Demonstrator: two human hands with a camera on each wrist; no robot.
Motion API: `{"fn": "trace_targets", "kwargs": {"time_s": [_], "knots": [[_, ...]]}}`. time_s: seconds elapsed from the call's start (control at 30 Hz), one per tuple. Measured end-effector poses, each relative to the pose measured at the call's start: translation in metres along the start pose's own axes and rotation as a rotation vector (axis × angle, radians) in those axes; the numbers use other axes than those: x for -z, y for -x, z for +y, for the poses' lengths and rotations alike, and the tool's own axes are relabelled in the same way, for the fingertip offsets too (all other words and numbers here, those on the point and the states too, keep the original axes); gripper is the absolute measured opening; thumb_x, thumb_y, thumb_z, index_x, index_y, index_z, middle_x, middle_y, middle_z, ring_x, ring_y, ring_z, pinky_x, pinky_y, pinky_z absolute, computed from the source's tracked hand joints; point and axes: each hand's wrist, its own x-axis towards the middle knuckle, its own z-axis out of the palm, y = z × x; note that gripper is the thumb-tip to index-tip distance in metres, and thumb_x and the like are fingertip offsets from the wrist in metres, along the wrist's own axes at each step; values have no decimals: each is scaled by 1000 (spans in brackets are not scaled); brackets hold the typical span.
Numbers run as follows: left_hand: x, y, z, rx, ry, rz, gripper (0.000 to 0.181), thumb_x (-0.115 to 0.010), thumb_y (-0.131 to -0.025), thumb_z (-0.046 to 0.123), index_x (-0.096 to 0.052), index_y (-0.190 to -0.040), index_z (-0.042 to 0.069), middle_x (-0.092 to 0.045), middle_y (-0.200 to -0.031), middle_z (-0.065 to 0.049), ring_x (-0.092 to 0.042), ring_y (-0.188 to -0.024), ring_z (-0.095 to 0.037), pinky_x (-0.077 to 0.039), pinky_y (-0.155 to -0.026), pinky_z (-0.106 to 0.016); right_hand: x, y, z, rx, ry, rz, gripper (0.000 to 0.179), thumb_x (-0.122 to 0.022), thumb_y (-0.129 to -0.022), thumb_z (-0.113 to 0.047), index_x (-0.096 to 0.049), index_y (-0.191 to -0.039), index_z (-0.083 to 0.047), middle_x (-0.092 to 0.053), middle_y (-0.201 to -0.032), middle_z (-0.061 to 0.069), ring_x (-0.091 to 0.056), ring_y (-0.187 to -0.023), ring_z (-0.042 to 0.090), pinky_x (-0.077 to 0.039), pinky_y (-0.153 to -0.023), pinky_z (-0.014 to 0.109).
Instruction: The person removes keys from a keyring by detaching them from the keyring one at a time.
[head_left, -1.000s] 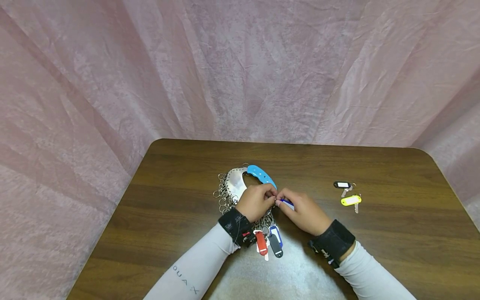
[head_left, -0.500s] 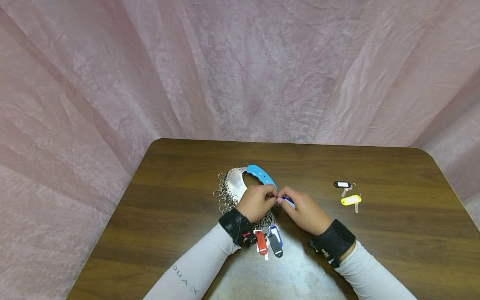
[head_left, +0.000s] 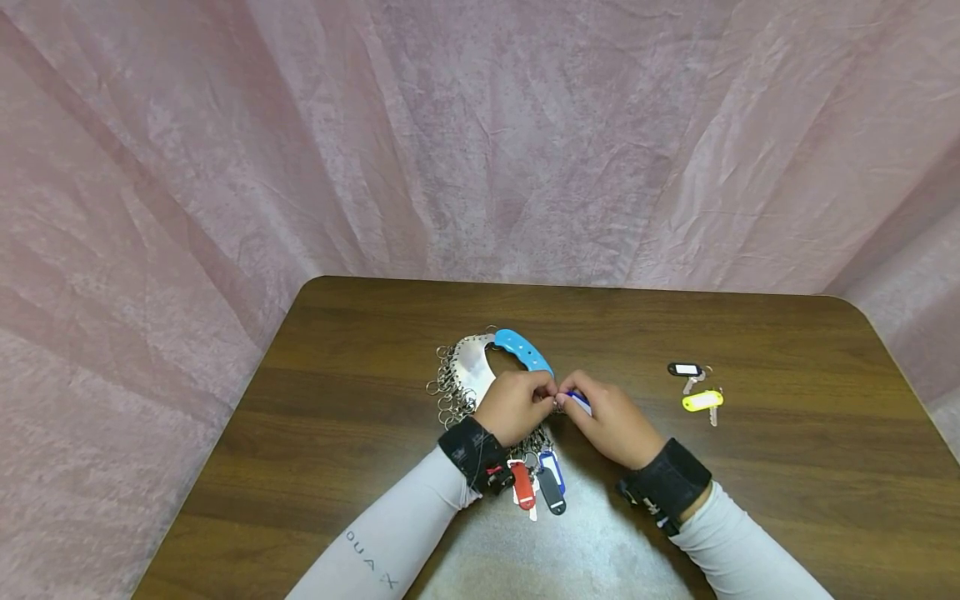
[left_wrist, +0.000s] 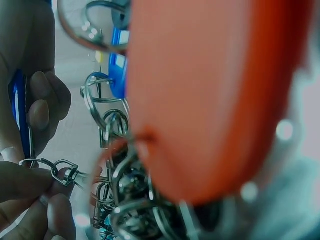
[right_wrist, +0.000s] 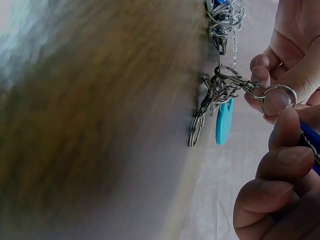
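A crescent-shaped metal key holder [head_left: 472, 365] with a light-blue handle [head_left: 523, 348] lies on the table, fringed with many clasps and rings. At its right end my left hand [head_left: 508, 408] pinches a split ring [right_wrist: 292, 93] linked to a swivel clasp [right_wrist: 252, 89]. Close beside it, my right hand [head_left: 617, 425] holds a blue key tag [head_left: 579, 402], the fingertips right at that ring. Below the left hand hang a red key tag [head_left: 522, 486], a dark grey key tag [head_left: 551, 492] and another blue key tag [head_left: 552, 472], all attached to the holder's rings.
On the right of the brown wooden table [head_left: 360, 333] lie a black key tag [head_left: 684, 369] and a yellow key tag [head_left: 702, 402], each with a key. A pink curtain [head_left: 525, 150] hangs behind the table's far edge.
Both hands stay nearly in place. The right fingers and the blue key tag shift very slightly to the right.
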Motion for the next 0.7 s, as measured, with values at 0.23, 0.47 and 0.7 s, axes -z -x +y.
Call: {"fn": "trace_targets", "kwargs": {"time_s": [0.23, 0.47, 0.7], "knots": [[0, 0, 1, -4, -13, -5, 6, -71, -91, 17, -71, -84, 17, -59, -67, 8, -46, -60, -2, -35, -56, -17, -1, 0, 2, 6, 21, 32, 6, -67, -95, -12, -62, -97, -14, -69, -85, -2, -61, -75, 10, -51, -68, 32], [1, 0, 2, 27, 15, -7, 4, -69, -92, 15, -72, -94, 15, -69, -77, 4, -57, -68, -5, -43, -62, -17, 0, -1, 1, -7, 5, 36, 4, -66, -97, -15, -62, -96, -15, -68, -84, -3, -61, -74, 10, -52, -69, 31], [1, -1, 0, 63, 56, -4, 7, -69, -94, 18, -73, -99, 14, -72, -83, 3, -61, -73, -6, -47, -66, -18, 1, 0, 0, 3, -5, 20, 6, -67, -96, -13, -63, -97, -16, -71, -91, -3, -62, -78, 9, -52, -71, 31]]}}
